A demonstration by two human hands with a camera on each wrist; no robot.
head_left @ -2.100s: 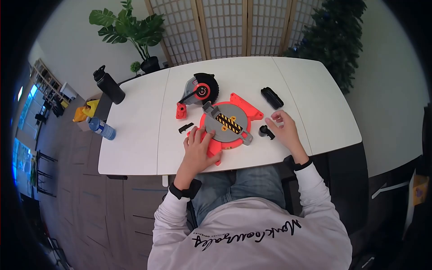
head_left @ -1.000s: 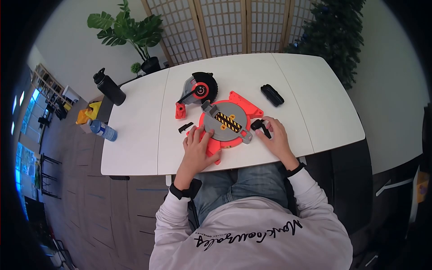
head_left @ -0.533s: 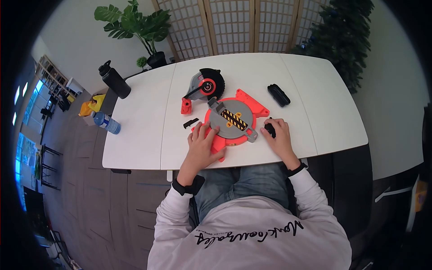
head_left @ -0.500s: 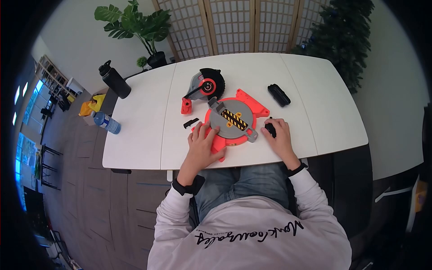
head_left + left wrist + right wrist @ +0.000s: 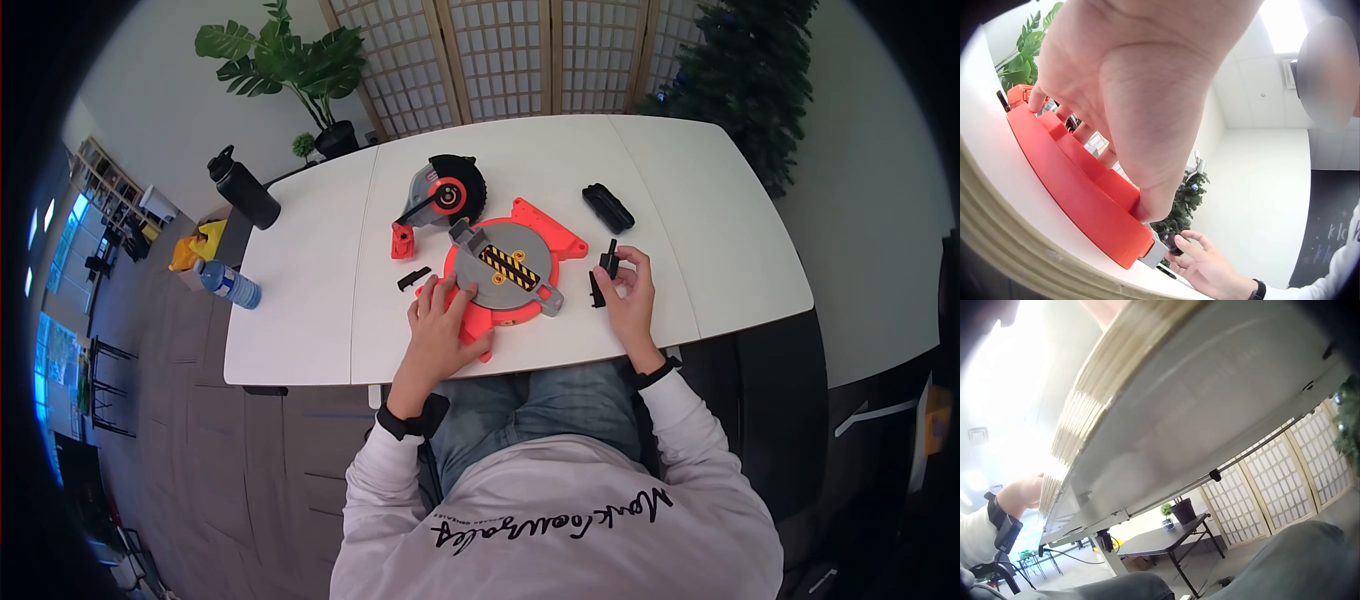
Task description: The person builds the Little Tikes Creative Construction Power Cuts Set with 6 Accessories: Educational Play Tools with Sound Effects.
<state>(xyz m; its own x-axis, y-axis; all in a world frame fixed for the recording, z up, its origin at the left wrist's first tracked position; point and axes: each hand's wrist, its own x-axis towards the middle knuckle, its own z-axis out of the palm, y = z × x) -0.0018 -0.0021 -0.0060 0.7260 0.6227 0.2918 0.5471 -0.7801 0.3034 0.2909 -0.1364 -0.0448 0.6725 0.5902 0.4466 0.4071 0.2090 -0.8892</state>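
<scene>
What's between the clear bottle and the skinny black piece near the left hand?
Only bare table, from bottle to black piece, in the head view.

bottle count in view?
2, both on the white table, left side: black bottle farther back, clear water bottle nearer the front. Any in the blurry background: can't tell.

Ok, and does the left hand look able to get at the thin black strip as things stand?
Probably yes: the left hand rests on the red base, and the thin black strip lies just beyond its fingers, with nothing visible between them.
</scene>
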